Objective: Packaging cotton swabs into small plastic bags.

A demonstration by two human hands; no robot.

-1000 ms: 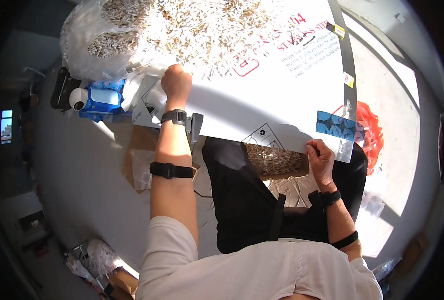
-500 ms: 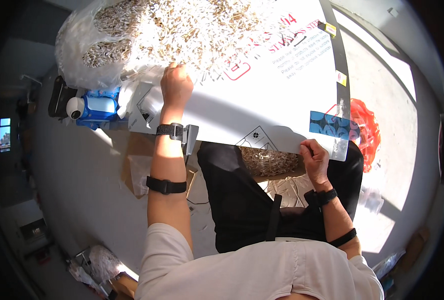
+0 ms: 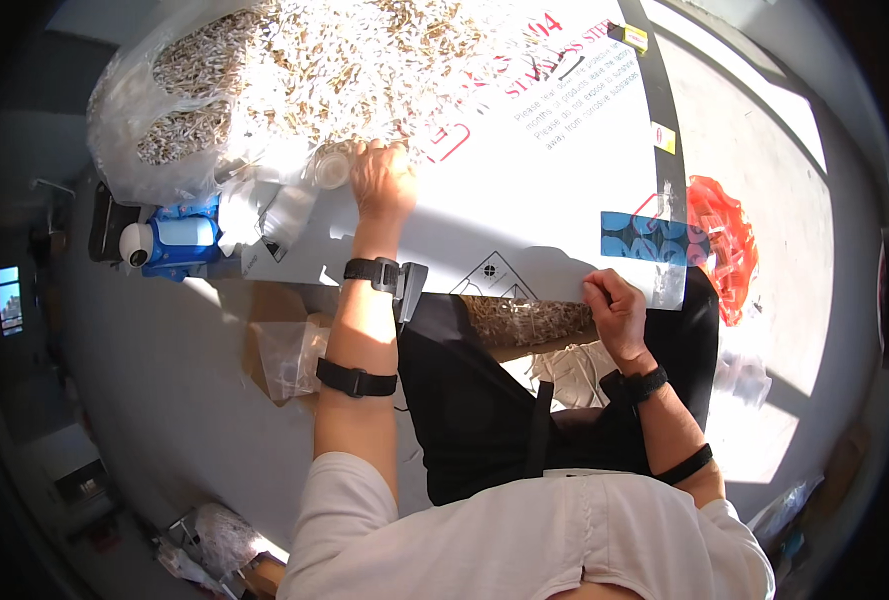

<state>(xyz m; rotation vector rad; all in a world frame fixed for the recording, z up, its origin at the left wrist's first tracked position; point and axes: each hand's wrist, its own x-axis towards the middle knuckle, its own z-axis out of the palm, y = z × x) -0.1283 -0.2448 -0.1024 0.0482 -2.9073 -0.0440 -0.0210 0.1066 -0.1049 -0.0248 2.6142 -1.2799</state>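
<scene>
On the white-sheeted tabletop point(image 3: 525, 215) lies a large pile of small, thin, brownish-silver pieces point(image 3: 345, 75). My left hand point(image 3: 385, 182) rests at the near edge of this pile, fingers curled, their tips hidden among the pieces and in glare. Just left of it stands a small round clear container point(image 3: 333, 170), with crumpled clear plastic point(image 3: 287, 215) close by. My right hand point(image 3: 619, 308) is at the table's near edge, fingers closed with the thumb against them. What either hand holds, if anything, is too small or hidden to make out.
A clear plastic bag point(image 3: 115, 140) lies at the pile's left, near a blue-and-white bottle-like object point(image 3: 185, 232). A blue patterned strip point(image 3: 630, 236) is on the table's right side. Beyond hangs a red plastic bag point(image 3: 727, 250). Below, a cardboard box point(image 3: 510, 350) holds similar pieces.
My left hand has moved right along the pile's near edge, uncovering the round clear container. My right hand stays by the table edge, slightly shifted. The whole view has turned a little.
</scene>
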